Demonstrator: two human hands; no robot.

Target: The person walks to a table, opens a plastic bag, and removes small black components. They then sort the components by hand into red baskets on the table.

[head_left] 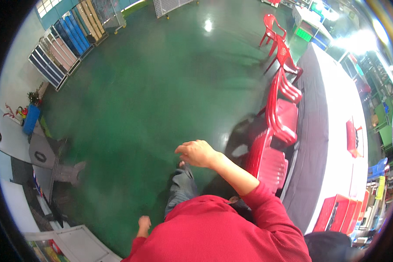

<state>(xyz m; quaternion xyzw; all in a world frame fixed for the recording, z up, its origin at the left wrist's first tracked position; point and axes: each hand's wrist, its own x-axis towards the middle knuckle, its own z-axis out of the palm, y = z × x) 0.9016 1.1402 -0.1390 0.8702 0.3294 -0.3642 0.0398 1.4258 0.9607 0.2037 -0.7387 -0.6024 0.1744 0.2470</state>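
My right hand [197, 153] is out in front of me above the green floor, its fingers loosely bent and a little apart. I see nothing in it and it touches nothing. My left hand [144, 223] hangs low by my left side, small and partly turned away. Its fingers are mostly hidden, and no object shows in it. Below my right hand, my leg in grey-blue trousers [181, 187] is stretched forward on the floor. Stacked red plastic chairs [273, 168] stand to the right of my right forearm, apart from it.
A long table [343, 113] with a dark cloth side [312, 118] runs along the right, bearing red bins [336, 214]. More red chairs [284, 54] stand farther along it. Framed panels [70, 35] lean at the far left. A blue planter [31, 119] and white cabinet [81, 244] stand left.
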